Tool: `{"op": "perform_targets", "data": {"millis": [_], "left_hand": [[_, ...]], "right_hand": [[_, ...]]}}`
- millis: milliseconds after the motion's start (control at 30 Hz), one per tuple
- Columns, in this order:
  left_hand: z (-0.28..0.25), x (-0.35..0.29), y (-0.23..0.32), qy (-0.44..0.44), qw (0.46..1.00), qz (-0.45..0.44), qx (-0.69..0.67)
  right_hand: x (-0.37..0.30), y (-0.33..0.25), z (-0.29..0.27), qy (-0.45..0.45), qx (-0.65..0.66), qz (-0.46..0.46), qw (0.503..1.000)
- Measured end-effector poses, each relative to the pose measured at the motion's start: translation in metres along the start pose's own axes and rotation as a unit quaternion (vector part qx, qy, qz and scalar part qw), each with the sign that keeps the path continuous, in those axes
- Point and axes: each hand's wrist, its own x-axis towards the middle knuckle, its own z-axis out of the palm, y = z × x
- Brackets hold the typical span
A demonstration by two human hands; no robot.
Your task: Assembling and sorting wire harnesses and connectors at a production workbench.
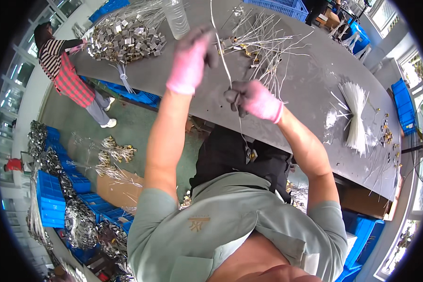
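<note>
One long, thin, silvery-white wire (225,65) is between the worker's two hands. It is shiny and skinny, with a soft bend in it. It runs from the far edge of the tabletop (315,84) down to the right hand (249,97). A thinner, darker strand (240,127) hangs below that hand, over the near edge. One small shiny piece (253,154) is down by the black pants (216,155), but I can't tell if it is joined on.

I see both arms reach forward over the tabletop, elbows a bit bent. Both hands wear pink gloves with dark gray fingers. The right hand turns in toward the middle, and its grip is pinching the wire. The left hand (195,51) is up higher and farther out, with its fingers curled beside the wire. It is blurry, so I can't tell if that grip is pressed together or touching the wire.

On the tabletop I count one clear bottle (175,19), one big heap of little metal blocks (122,40) and one fat bunch of white wires (356,115), squeezed thin in the middle. The messy loose wires (273,68) are too many to count. One other person (70,66) in a striped top and red checked apron stands by the heap.
</note>
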Motion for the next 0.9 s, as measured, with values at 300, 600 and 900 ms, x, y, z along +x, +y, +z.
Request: {"op": "perform_targets", "data": {"millis": [300,600,900], "left_hand": [[0.008,0.030,-0.001,-0.033,0.998,-0.018,-0.056],[-0.074,0.163,-0.002,0.190,0.973,-0.003,-0.129],[0.007,0.145,0.004,-0.079,0.985,0.154,-0.027]], "right_hand": [[0.010,-0.015,0.002,0.089,0.163,-0.075,0.980],[-0.028,0.106,0.092,0.172,0.103,-0.073,0.977],[-0.060,0.149,0.099,0.251,0.164,-0.103,0.948]]}}
